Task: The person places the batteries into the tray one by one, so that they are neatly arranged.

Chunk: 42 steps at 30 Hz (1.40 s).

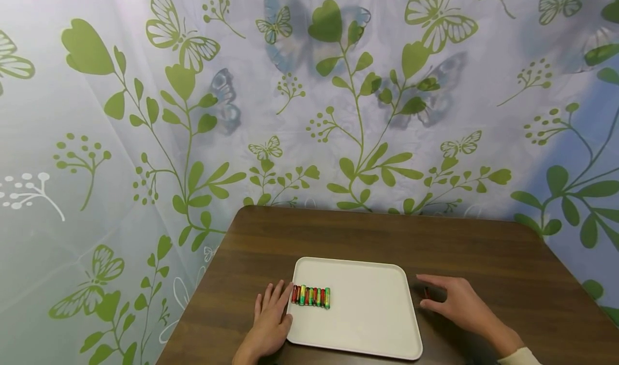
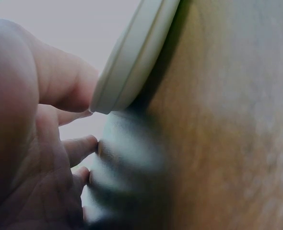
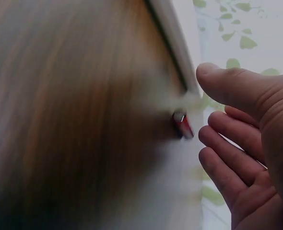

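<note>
A cream tray (image 1: 358, 306) lies on the wooden table, with a row of several red and green-yellow batteries (image 1: 316, 296) side by side along its left part. My left hand (image 1: 271, 319) rests at the tray's left rim, fingers spread, thumb touching the edge; the left wrist view shows the thumb (image 2: 67, 81) right at the rim. To the right of the tray a single red battery (image 1: 427, 293) lies on the table. My right hand (image 1: 456, 303) reaches toward it, thumb and fingers apart on either side. In the right wrist view this battery (image 3: 182, 124) appears just past the fingertips.
The dark brown table (image 1: 367, 233) extends behind the tray and to both sides. A curtain (image 1: 300, 112) with green leaves and butterflies hangs behind the table's far edge and along the left.
</note>
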Each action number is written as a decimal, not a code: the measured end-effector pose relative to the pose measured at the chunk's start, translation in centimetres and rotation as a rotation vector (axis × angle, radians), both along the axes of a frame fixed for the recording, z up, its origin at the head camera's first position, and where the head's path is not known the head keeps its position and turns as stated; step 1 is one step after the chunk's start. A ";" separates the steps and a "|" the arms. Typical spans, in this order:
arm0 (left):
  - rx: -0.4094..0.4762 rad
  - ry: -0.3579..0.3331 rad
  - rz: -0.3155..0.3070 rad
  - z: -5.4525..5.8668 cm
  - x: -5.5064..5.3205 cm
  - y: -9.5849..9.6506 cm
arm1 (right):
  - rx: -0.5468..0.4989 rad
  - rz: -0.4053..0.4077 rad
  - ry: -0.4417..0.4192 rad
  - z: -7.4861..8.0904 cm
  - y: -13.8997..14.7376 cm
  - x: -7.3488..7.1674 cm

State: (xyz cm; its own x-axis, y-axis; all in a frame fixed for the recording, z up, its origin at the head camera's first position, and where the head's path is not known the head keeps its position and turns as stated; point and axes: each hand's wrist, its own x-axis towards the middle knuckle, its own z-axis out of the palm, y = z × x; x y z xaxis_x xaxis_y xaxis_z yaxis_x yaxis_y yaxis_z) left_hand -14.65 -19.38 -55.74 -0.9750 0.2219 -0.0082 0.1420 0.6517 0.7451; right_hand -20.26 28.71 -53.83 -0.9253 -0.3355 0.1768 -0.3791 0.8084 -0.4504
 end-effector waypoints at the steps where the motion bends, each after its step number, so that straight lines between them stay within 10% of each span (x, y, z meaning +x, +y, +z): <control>1: -0.002 -0.001 0.001 0.0 0.0 0.0 | 0.008 0.001 0.012 -0.1 0.3 0.0; 28: 0.061 0.058 -0.002 -1.1 -0.2 -0.1 | 0.030 -0.023 0.121 -1.2 0.6 0.4; 42: 0.038 0.053 0.008 -1.1 -0.2 -0.3 | -0.069 0.027 0.089 0.6 -4.3 0.1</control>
